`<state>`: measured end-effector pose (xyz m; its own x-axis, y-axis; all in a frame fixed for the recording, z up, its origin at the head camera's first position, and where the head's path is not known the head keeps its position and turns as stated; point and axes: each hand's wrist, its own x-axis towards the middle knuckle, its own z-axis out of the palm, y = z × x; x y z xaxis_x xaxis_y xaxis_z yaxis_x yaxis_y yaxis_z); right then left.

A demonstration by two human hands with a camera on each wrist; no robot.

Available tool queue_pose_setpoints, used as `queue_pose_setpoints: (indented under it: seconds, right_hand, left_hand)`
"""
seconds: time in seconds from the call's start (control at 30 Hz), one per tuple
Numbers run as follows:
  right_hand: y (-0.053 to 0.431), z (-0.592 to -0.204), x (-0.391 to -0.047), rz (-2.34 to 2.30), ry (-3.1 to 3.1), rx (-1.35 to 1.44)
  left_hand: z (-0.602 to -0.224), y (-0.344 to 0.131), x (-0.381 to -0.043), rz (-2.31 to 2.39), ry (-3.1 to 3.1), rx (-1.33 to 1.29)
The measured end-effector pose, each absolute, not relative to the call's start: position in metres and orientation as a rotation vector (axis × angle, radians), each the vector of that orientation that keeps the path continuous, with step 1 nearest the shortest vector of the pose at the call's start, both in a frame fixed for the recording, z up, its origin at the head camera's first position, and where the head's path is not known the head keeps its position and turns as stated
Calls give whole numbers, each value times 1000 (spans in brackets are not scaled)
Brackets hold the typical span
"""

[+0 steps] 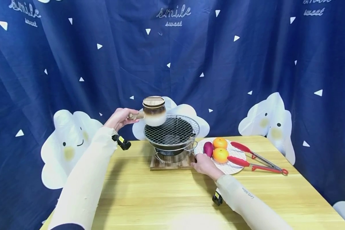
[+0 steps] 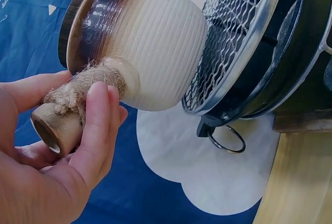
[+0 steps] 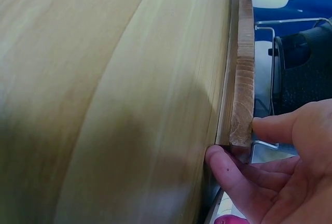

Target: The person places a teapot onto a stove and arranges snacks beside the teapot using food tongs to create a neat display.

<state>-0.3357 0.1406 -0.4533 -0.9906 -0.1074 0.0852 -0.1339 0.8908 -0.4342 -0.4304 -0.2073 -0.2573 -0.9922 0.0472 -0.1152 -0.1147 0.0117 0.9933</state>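
My left hand [image 1: 121, 118] grips the twine-wrapped side handle [image 2: 88, 86] of a small ribbed clay pot [image 1: 155, 115], brown above and cream below, with a wooden lid [image 1: 153, 101]. The pot is at the left rim of a round wire grill mesh [image 1: 172, 129]; I cannot tell whether they touch. Under the mesh is a black grill bowl [image 2: 306, 53] in a wire stand, on a wooden board [image 1: 172, 164]. At the board's near right corner, my right hand [image 1: 206, 165] pinches the edge, thumb on top and a forefinger at the lower side [image 3: 244, 79].
Right of the grill, a round white plate [image 1: 233, 168] holds a purple egg-shaped item [image 1: 208, 149] and two oranges [image 1: 220, 155]. Red-tipped tongs [image 1: 264, 167] lie spread, partly over the plate. A blue curtain [image 1: 166, 64] hangs behind the wooden table [image 1: 149, 191].
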Motion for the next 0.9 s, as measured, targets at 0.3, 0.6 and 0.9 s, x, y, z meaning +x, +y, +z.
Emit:
queue_pose_setpoints:
  seconds: [0.3, 0.6, 0.9]
  right_hand:
    - [140, -454, -336, 710, -3001, 169]
    - [142, -458, -338, 732, -3001, 158]
    - [143, -459, -339, 728, -2984, 153]
  left_hand:
    - [-266, -193, -442, 2125, 2154, -46]
    - [-268, -179, -451, 2087, 2155, -41]
    - [-271, -171, -461, 2075, 2146, 1]
